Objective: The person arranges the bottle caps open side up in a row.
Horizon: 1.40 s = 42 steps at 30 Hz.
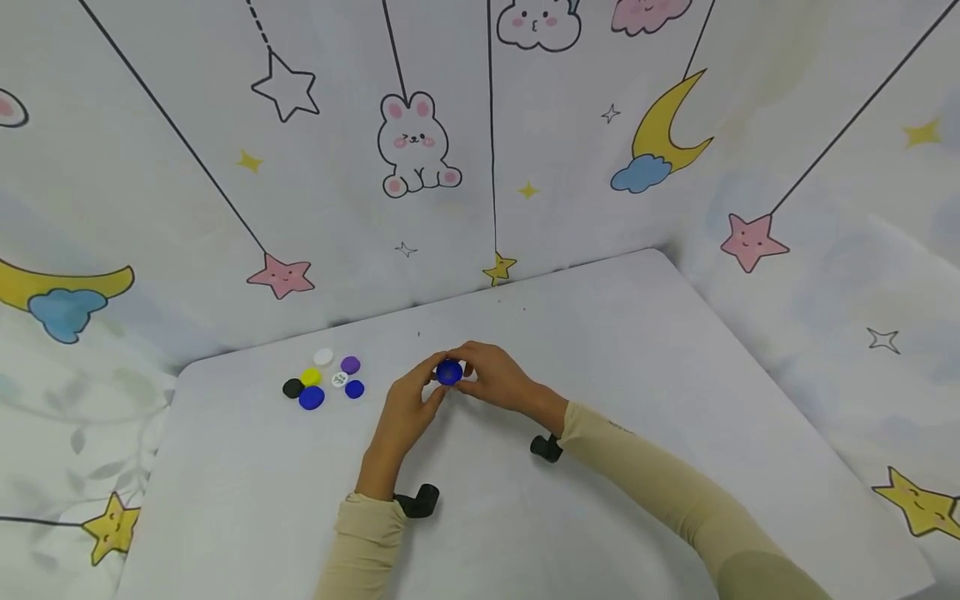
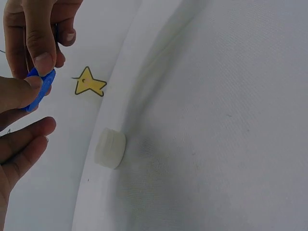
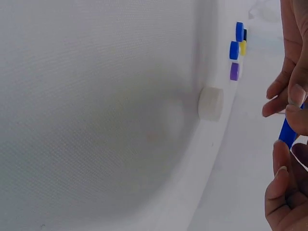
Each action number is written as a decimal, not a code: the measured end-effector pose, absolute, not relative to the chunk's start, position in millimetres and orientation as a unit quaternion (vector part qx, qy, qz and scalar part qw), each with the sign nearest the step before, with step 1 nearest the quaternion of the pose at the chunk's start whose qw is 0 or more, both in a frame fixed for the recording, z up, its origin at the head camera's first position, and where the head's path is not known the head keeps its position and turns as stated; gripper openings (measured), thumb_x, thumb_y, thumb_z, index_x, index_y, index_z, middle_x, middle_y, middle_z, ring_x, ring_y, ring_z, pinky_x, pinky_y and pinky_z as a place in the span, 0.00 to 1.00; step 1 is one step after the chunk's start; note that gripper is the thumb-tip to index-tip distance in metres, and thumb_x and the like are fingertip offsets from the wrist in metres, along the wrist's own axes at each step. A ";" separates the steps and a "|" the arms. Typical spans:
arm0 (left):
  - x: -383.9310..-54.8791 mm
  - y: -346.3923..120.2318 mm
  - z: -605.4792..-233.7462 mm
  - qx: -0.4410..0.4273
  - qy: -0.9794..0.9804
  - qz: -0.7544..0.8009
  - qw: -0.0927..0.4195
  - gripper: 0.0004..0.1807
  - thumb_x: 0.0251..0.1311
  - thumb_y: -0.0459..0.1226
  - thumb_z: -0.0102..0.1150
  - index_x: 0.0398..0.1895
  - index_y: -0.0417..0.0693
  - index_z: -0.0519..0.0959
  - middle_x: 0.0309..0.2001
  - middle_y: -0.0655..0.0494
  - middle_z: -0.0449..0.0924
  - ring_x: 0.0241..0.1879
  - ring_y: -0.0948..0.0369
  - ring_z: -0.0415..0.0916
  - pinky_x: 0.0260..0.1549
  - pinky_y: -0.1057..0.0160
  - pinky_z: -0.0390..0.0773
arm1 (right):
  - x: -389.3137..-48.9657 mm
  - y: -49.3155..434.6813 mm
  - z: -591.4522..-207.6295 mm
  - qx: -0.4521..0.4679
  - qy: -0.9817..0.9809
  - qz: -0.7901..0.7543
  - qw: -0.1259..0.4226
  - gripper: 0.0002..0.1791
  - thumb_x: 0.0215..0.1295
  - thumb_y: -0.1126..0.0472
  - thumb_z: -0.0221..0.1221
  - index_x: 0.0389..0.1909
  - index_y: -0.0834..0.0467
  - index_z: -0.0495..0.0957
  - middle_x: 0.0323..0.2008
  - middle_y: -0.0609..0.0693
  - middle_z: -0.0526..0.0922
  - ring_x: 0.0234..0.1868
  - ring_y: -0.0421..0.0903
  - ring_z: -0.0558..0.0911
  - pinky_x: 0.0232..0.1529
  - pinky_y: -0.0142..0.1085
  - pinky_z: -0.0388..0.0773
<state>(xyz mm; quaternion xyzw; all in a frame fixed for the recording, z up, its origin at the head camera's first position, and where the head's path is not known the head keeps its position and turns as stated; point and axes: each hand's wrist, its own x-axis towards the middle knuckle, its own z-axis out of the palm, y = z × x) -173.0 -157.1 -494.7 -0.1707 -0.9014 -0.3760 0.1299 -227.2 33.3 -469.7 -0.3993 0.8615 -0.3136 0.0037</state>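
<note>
A blue bottle cap (image 1: 449, 372) is held up between both hands over the white table, its hollow side toward the head camera. My left hand (image 1: 408, 408) pinches its left edge between fingers and thumb. From the other side, the fingers and thumb of my right hand (image 1: 495, 377) grip the same cap. In the left wrist view the blue cap (image 2: 42, 91) looks tilted, partly covered by fingertips. A white cap (image 2: 110, 148) rests on the table below the hands; the right wrist view shows a white cap (image 3: 211, 104) there too.
Left of the hands lies a loose group of caps: black (image 1: 293, 388), yellow (image 1: 311, 377), larger blue (image 1: 311, 397), smaller blue (image 1: 355, 389), purple (image 1: 350, 365), white (image 1: 323, 357) and marked white (image 1: 340, 380). A cartoon-printed cloth (image 1: 337, 208) backs the table (image 1: 637, 333).
</note>
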 end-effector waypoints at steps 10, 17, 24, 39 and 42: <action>-171.7 -152.4 -494.9 -0.172 -0.894 -0.389 0.137 0.32 0.57 0.27 0.66 0.66 0.43 0.69 0.58 0.43 0.77 0.50 0.50 0.80 0.52 0.53 0.80 | -226.6 37.2 -475.9 -0.381 0.871 -0.309 0.008 0.34 0.59 0.59 0.69 0.66 0.57 0.69 0.46 0.51 0.84 0.33 0.43 0.81 0.36 0.29 0.77; -170.2 -152.3 -498.2 -0.169 -0.897 -0.386 0.132 0.27 0.58 0.27 0.65 0.62 0.41 0.73 0.56 0.44 0.79 0.48 0.51 0.81 0.50 0.55 0.81 | -227.5 38.5 -480.3 -0.390 0.867 -0.309 -0.009 0.33 0.59 0.59 0.69 0.65 0.60 0.70 0.45 0.53 0.84 0.32 0.44 0.82 0.34 0.29 0.77; -170.1 -153.3 -505.6 -0.165 -0.898 -0.389 0.124 0.26 0.57 0.26 0.66 0.61 0.41 0.73 0.53 0.44 0.79 0.45 0.52 0.82 0.47 0.54 0.82 | -230.2 40.2 -487.3 -0.380 0.877 -0.295 -0.014 0.31 0.58 0.61 0.69 0.62 0.59 0.72 0.45 0.53 0.84 0.30 0.42 0.81 0.33 0.27 0.76; -168.6 -155.7 -510.8 -0.119 -0.909 -0.381 0.117 0.17 0.60 0.30 0.64 0.53 0.40 0.78 0.50 0.48 0.79 0.44 0.52 0.82 0.46 0.52 0.82 | -242.4 51.7 -498.8 -0.321 0.906 -0.276 0.002 0.30 0.57 0.59 0.70 0.61 0.58 0.74 0.44 0.53 0.86 0.29 0.40 0.80 0.34 0.34 0.79; -168.3 -156.0 -511.3 -0.118 -0.910 -0.380 0.114 0.16 0.61 0.30 0.64 0.52 0.40 0.79 0.50 0.48 0.79 0.43 0.52 0.82 0.45 0.52 0.82 | -241.7 51.7 -500.0 -0.307 0.910 -0.277 0.009 0.29 0.56 0.60 0.71 0.59 0.59 0.75 0.43 0.54 0.86 0.33 0.44 0.82 0.37 0.38 0.80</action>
